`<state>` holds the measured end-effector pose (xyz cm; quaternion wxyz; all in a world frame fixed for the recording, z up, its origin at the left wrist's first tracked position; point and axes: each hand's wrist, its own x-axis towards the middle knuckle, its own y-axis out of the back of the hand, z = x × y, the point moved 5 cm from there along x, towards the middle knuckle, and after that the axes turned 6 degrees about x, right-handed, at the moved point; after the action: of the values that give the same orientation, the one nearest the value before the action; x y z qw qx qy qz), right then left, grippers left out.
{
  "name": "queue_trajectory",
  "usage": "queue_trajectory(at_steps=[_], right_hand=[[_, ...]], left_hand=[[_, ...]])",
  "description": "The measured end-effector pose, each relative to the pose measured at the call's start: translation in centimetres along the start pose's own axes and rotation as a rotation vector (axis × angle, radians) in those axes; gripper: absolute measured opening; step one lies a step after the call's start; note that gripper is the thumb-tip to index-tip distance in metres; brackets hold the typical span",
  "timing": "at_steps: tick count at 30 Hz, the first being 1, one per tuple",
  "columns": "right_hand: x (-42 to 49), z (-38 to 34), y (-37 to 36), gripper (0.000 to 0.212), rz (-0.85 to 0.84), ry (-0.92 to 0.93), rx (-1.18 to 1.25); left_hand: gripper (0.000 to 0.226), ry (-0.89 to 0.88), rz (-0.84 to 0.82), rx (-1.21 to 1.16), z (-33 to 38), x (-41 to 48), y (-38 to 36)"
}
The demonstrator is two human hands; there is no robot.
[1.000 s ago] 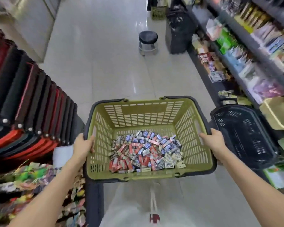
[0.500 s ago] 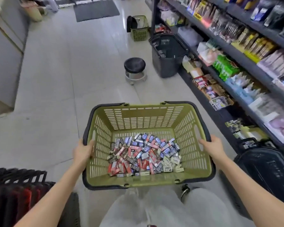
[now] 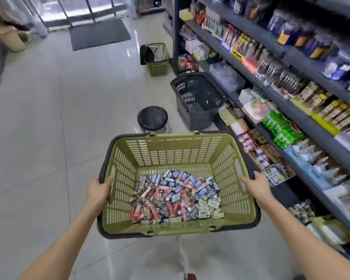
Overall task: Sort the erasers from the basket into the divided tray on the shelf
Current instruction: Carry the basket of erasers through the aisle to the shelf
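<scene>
Far left, I've got a beige bin (image 3: 10,40) tucked against the wall. Pale, glossy floor tiles (image 3: 49,118) run up the aisle to a dark doormat (image 3: 99,33) in front of the glass doors (image 3: 79,9).

Coming across, my left hand (image 3: 98,191) grips the left rim of the green basket (image 3: 164,150), thumb hooked over the edge. The basket is up off the floor in front of me, carried between both hands, which sit well apart on opposite sides. The erasers (image 3: 176,197) are heaped on its bottom, a jumble of red, blue, black and white wrappers.

Past the far rim a round black stool (image 3: 152,118) stands on the tiles. Further back there's a small green basket (image 3: 157,61), and right of the stool a dark basket (image 3: 198,100) stands at the foot of the shelving.

My right hand (image 3: 255,185) clamps the basket's right rim, fingers curled over it. Along the right, the shelf (image 3: 295,57) runs down the aisle in dark tiers crammed with packaged goods.
</scene>
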<state>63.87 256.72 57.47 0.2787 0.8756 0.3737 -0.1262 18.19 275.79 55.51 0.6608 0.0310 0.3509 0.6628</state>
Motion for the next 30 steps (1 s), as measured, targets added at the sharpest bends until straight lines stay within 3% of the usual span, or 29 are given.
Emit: queue_trajectory(at_steps=[1,3,6,7,11,16,30], right_hand=[[2.3,-1.7,-0.3,0.02,0.001,0.003,-0.018],[6.7,-4.8,-0.8,0.002,0.014,0.003,-0.048],[13.7,-8.5,-1.9,0.033,0.011,-0.027,-0.063],[16.0,-9.5,-2.2,0.034,0.016,-0.03,-0.065],[24.5,-13.6,-4.2,0.015,0.075,-0.022,-0.072],[33.5,-17.9,-7.1,0.006,0.138,-0.063,-0.055],[53.7,-26.7,-10.8,0.009,0.333,-0.187,0.094]], left_hand=[[0.031,-0.001,0.0,0.0,1.7,1.9,-0.8],[0.019,-0.007,0.005,0.025,5.0,5.6,-2.2],[0.015,-0.003,0.001,0.046,10.0,11.4,-4.6],[0.017,-0.002,-0.001,0.053,11.7,13.5,-5.5],[0.016,-0.04,-0.003,0.093,18.1,22.2,-9.1],[0.01,-0.085,-0.05,0.146,26.4,33.6,-13.4],[0.016,-0.229,-0.18,0.309,49.6,57.3,-26.2]])
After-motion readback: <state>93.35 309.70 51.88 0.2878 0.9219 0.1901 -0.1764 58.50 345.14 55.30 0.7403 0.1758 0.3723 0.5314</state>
